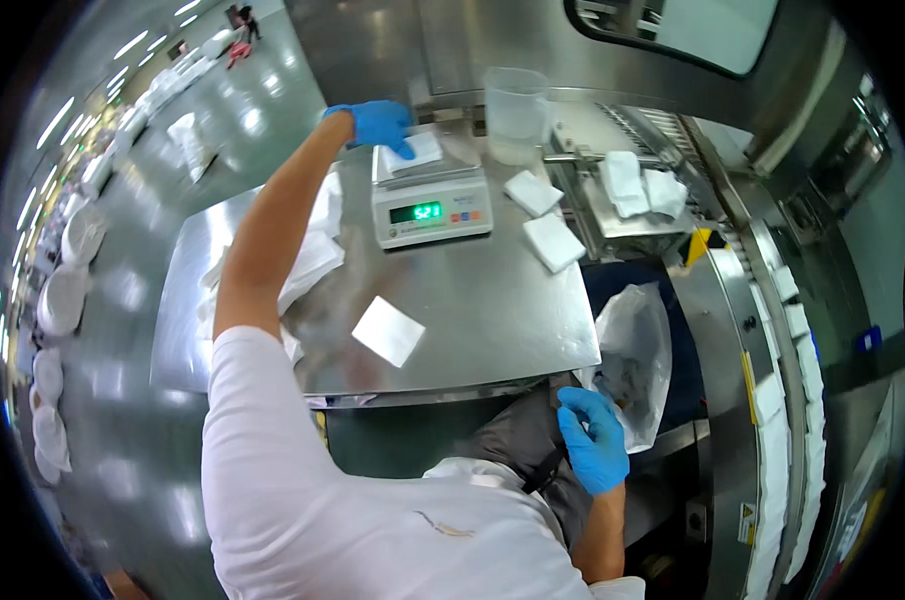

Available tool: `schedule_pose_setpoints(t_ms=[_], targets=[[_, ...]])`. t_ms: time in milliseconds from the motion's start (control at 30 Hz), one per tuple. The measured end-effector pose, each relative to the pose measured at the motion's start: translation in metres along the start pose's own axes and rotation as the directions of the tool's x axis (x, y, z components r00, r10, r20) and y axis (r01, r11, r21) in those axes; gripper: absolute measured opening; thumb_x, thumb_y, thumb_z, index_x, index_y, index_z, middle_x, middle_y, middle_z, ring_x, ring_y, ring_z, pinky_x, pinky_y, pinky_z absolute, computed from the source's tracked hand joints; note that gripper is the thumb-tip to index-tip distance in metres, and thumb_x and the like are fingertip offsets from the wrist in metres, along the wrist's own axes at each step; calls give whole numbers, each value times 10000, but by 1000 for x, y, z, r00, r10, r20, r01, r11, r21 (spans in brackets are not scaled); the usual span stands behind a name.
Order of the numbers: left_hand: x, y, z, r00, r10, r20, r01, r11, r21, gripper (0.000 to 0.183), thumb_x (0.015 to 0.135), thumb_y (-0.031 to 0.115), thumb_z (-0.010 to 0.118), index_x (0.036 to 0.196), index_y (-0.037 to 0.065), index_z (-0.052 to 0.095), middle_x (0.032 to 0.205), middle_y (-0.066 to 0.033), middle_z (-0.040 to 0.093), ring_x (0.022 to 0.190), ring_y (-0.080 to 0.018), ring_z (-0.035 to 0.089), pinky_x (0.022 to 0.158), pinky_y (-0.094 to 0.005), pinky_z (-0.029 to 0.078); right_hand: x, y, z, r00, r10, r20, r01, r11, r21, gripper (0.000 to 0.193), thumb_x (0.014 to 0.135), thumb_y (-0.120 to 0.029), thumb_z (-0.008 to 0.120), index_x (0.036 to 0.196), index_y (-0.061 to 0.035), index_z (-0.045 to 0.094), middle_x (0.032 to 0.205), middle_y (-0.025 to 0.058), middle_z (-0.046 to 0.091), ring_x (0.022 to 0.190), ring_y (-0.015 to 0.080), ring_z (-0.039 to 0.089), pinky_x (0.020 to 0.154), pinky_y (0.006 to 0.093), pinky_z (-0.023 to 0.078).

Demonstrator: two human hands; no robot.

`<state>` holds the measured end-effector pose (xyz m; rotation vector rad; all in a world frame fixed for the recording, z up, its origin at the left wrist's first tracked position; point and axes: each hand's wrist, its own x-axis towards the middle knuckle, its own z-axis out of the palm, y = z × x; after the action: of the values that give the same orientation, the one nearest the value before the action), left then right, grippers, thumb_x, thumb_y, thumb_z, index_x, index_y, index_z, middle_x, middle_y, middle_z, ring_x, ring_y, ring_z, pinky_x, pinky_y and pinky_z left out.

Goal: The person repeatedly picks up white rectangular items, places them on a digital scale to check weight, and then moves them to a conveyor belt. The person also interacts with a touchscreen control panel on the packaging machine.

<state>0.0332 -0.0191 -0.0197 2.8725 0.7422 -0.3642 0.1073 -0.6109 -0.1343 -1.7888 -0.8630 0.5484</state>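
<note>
My left hand (377, 124), in a blue glove, reaches to the far side of the table. Its fingers are closed at the corner of a folded white pad (415, 151) on the plate of a digital scale (432, 212). The scale's green display is lit. My right hand (594, 440), also gloved in blue, is over my lap, below the table's front edge. Its fingers are loosely curled, the thumb apart from them, and I see nothing in it. A single white pad (389, 331) lies on the table in front of the scale.
White pads (553, 243) lie right of the scale, near a clear plastic jug (513, 115). More white material (314, 255) is heaped under my left arm. A plastic bag (634, 350) hangs by the steel table's (462, 330) right edge. A conveyor (772, 400) carrying white pads runs along the right.
</note>
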Motion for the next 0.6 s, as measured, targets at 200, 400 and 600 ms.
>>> schedule_pose_setpoints(t_ms=[200, 400, 600], targets=[[-22, -40, 28, 971, 96, -218, -67, 989, 135, 744, 695, 398, 860, 1274, -20, 652, 1309, -237, 646, 1205, -395, 605, 1018, -479, 483, 16, 4, 21, 981, -173, 91, 163, 981, 104, 280, 960, -202, 669, 1195, -51, 669, 1163, 159, 651, 1093, 324, 631, 973, 393, 507], [-67, 128, -15, 973, 182, -145, -230, 850, -475, 379, 650, 129, 882, 907, 39, 618, 841, -46, 629, 792, -120, 557, 727, -342, 507, 91, -25, 6, 967, -246, -71, 250, 967, 52, 386, 940, -307, 704, 1222, -47, 655, 1173, 151, 651, 1070, 287, 643, 937, 378, 519], [-99, 292, 29, 900, 434, 45, -389, 844, -369, 389, 690, 153, 888, 937, 30, 614, 903, -80, 665, 857, -124, 606, 734, -337, 518, 110, -50, 1, 990, -122, -69, 130, 981, 141, 386, 924, -311, 744, 1187, -36, 679, 1102, 117, 720, 965, 212, 704, 887, 353, 549]])
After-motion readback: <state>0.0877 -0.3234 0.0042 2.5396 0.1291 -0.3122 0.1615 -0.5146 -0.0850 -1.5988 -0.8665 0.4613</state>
